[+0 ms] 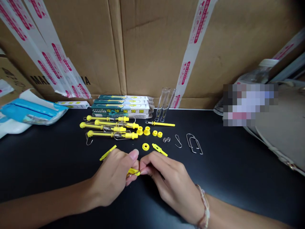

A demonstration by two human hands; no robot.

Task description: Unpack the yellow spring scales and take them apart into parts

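Observation:
My left hand (114, 178) is closed round a yellow plastic piece (133, 172), whose end pokes out between thumb and fingers. A thin dark metal strand seems to lie along that end. My right hand (166, 183) pinches at the tip of the piece; what lies between its fingertips is too small to make out. Just beyond the left knuckles is a yellow rod (107, 153), partly hidden by the hand. A yellow ring (145, 147) and a flat slotted yellow strip (159, 149) lie beyond the fingers.
Several assembled yellow spring scales (111, 135) lie at centre left, before stacked boxes (121, 106). Two clear tubes (162, 105) stand upright. Yellow caps (147, 130), small springs (166, 139), wire hooks (194, 143) and a rod with spring (162, 124) lie rightward. A bag (283, 127) borders the right.

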